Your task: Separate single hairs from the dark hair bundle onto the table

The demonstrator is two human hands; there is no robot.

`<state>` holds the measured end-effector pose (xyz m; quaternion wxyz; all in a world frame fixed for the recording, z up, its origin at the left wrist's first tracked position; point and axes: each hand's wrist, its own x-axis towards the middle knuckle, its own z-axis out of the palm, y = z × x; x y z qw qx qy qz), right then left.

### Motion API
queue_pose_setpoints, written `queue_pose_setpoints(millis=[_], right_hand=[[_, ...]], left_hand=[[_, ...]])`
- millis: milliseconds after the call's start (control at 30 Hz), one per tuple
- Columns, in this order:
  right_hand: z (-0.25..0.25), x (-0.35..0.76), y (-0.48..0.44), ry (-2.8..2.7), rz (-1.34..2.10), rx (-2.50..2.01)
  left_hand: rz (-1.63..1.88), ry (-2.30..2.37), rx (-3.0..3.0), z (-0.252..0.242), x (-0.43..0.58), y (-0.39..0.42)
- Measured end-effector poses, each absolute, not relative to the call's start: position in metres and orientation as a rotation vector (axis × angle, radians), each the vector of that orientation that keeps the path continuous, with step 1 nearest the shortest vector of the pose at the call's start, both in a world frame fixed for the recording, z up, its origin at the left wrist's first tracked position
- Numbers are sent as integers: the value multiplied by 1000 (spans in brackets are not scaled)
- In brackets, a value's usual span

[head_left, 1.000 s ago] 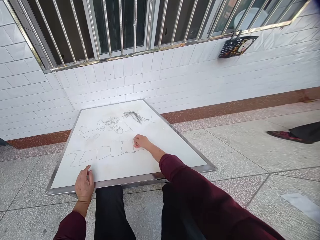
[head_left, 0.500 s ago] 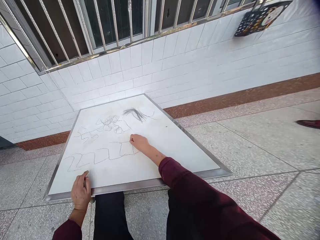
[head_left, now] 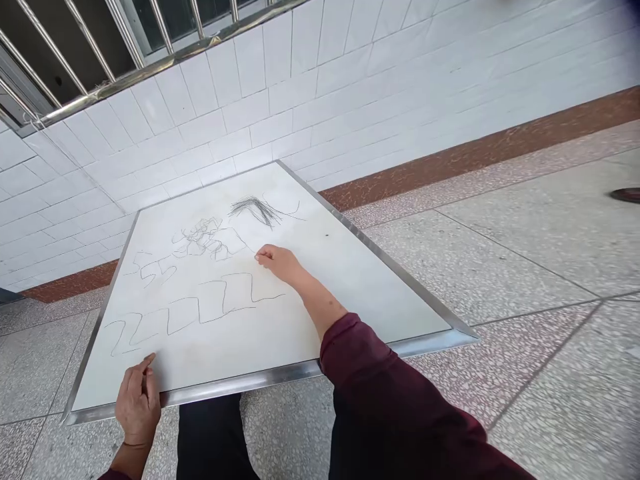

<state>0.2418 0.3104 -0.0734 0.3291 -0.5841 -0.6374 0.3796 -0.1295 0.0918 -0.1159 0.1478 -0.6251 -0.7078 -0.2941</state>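
Observation:
My right hand (head_left: pixel 280 262) is closed in a pinch, with its fingertips at the surface of a white board (head_left: pixel 330 293). Whatever the pinch holds is too small to make out. Below it runs a row of thin dark step-shaped lines (head_left: pixel 200 310); I cannot tell whether they are drawn or laid strands. Farther back lie a tangle of dark lines (head_left: pixel 203 237) and a dense dark bundle (head_left: pixel 257 208). My left hand (head_left: pixel 139 402) rests over the board's front edge near the left corner, index finger stretched out and thumb apart, holding nothing visible.
The board has a grey metal frame (head_left: pixel 250 380) and its far end is near a white tiled wall (head_left: pixel 240 100). Metal window bars (head_left: pixel 165 27) stand at upper left. Speckled floor (head_left: pixel 530 247) surrounds the board. A dark red shoe tip (head_left: pixel 626 195) shows at far right.
My right hand has moved off the right end of the step-shaped row, back toward the tangle. That row's right end now shows uncovered. My left hand stays at the edge; the view has shifted.

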Motion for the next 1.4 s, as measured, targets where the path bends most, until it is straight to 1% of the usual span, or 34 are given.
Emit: queue_pose_setpoints(millis=[100, 233, 333, 400, 500, 567, 733, 800, 1000, 1100, 1233, 1400], right_hand=[[-72, 243, 308, -1650, 1031, -1466], [-73, 237, 304, -1670, 995, -1415], [-76, 234, 303, -1693, 875, -1398], [-75, 233, 302, -1725, 834, -1380], [-71, 233, 301, -1753, 828, -1386], [-66, 234, 298, -1749, 824, -1395], [-59, 233, 291, -1815, 804, -1367], [-63, 229, 286, -1866, 730, -1381], [-90, 212, 271, -2091, 184, -1539], [-101, 211, 273, -2181, 48, -1561], [-108, 217, 282, -2187, 60, -1586], [-112, 226, 289, -2094, 214, -1563]], left_hand=[[-898, -1970, -1798, -108, -116, 87], [-1058, -1869, -1978, -83, -54, 106], [-909, -1745, -2411, -66, 5, 158], [-766, -1678, -2558, -64, 35, 200], [-527, -1709, -2652, -75, 62, 246], [-431, -1791, -2639, -88, 71, 260], [-357, -1852, -2603, -112, 80, 262], [-361, -1863, -2590, -116, 81, 262], [-337, -1899, -2576, -116, 81, 261], [-356, -1895, -2580, -115, 80, 260], [-370, -1894, -2594, -112, 80, 260], [-300, -1919, -2591, -108, 83, 259]])
